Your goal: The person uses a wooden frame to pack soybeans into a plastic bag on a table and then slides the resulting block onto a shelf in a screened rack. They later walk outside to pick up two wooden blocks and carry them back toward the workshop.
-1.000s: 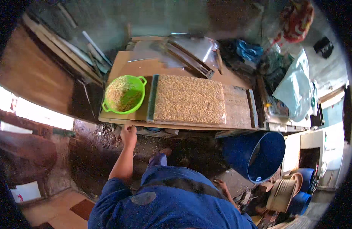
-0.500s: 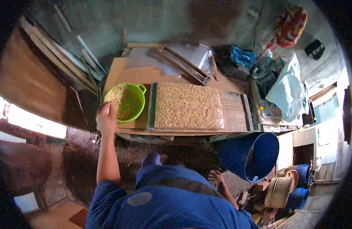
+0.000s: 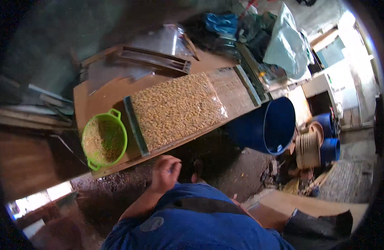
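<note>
My left hand [image 3: 165, 173] is in the air off the table's near edge, close to the lower end of the dark bar. Its fingers are curled in, and whatever they might hold is hidden. Only a sliver of my right hand [image 3: 237, 202] shows beside my shirt; its fingers are hidden. A flat clear plastic pack of pale beans [image 3: 179, 106] lies on a wooden board [image 3: 233, 89], against a dark bar [image 3: 136, 127] at its left. Left of this stands a lime-green two-handled basin [image 3: 125, 135] with loose pale beans inside, untouched by either hand.
A wooden frame [image 3: 154, 60] and clear plastic sheets [image 3: 156, 39] lie on the table's far side. At the right, a large blue barrel [image 3: 279, 125] lies tipped near the table. Farther right are a woven basket [image 3: 307, 150] and smaller blue drums [image 3: 329, 149]. Cardboard [image 3: 325, 204] is at lower right.
My left hand has left the basin's rim and come right and toward my body. My view has turned rightward, tilting the table in the picture. My right hand has mostly gone behind my body.
</note>
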Motion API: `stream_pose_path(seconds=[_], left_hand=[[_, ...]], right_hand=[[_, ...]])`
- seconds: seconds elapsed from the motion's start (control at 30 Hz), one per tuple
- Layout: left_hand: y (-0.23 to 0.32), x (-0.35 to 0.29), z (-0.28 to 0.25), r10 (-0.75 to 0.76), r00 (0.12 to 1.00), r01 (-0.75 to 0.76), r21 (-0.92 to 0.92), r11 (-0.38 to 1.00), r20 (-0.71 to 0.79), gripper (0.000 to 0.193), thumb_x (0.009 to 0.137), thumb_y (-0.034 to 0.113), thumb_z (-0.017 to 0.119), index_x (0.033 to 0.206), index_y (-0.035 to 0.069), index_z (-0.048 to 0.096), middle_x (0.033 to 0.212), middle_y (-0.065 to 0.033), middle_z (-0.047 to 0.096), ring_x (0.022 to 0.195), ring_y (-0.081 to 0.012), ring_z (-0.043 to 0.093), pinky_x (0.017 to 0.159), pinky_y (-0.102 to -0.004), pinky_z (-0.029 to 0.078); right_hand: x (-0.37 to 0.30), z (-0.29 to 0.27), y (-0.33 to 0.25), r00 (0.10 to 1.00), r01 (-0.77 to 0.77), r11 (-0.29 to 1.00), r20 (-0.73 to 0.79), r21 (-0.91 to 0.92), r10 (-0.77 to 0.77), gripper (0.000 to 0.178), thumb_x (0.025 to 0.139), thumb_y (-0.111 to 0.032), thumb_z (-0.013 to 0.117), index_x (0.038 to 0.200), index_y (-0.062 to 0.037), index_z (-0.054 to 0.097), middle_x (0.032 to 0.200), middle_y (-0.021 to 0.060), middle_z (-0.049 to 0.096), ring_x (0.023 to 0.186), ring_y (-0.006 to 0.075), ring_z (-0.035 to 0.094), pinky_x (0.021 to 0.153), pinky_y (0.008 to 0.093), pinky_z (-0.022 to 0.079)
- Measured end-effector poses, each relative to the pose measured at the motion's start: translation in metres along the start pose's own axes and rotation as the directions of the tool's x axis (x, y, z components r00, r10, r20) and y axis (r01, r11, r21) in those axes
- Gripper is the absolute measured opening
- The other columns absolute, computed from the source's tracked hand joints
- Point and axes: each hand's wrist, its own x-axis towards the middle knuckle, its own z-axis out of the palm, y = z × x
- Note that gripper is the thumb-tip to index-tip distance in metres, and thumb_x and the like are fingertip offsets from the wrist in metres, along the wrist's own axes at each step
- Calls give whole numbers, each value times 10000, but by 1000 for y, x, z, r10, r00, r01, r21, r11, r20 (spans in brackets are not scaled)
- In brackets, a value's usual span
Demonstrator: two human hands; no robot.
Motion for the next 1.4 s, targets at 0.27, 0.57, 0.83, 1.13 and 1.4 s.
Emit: stream_pose_path(seconds=[0.27, 0.57, 0.83, 1.13, 1.4], left_hand=[[-55, -11, 48, -72, 660, 16, 82, 996, 748, 122, 788, 199, 612, 835, 87, 630, 870, -114, 614, 859, -325, 593, 751, -437, 470], [-69, -20, 63, -257, 495, -119, 358, 926, 830, 168, 777, 238, 619, 804, 75, 648, 824, -154, 654, 818, -341, 623, 744, -458, 480], [-13, -53, 126, -233, 347, -291, 341, 894, 908, 203, 783, 237, 643, 828, 39, 628, 823, -184, 648, 807, -358, 624, 701, -438, 486], [33, -125, 197, -157, 123, -487, 197, 851, 980, 243, 767, 251, 696, 798, 24, 615, 736, -156, 634, 684, -304, 617, 639, -373, 488], [90, -142, 253, -116, -69, -732, 29, 680, 991, 389, 779, 366, 679, 704, -8, 602, 710, -200, 621, 686, -368, 612, 608, -429, 474]], right_hand=[[-32, 65, -68, 937, -231, 812, -101, 536, 333, 520, 929, -317, 494, 1375, -75, 380, 1429, 82, 351, 1284, 212, 356, 1053, 331, 283], [-42, 164, 53, 627, -379, 779, -480, 501, 613, 452, 865, -289, 587, 1243, -47, 540, 1063, 91, 620, 900, 181, 589, 773, 308, 476], [-45, 239, 112, 134, -85, 608, -595, 790, 792, 398, 787, -335, 695, 1011, -9, 653, 876, 127, 683, 689, 190, 620, 600, 317, 497], [-84, 371, 158, -322, 674, 233, -4, 701, 947, 287, 857, -343, 579, 887, -57, 584, 634, 49, 534, 494, 164, 472, 458, 376, 393], [-182, 458, 144, 53, 958, 102, 515, -268, 856, 671, 899, -463, 460, 1444, -165, 208, 1495, 11, 193, 1327, 276, 257, 981, 521, 362]])
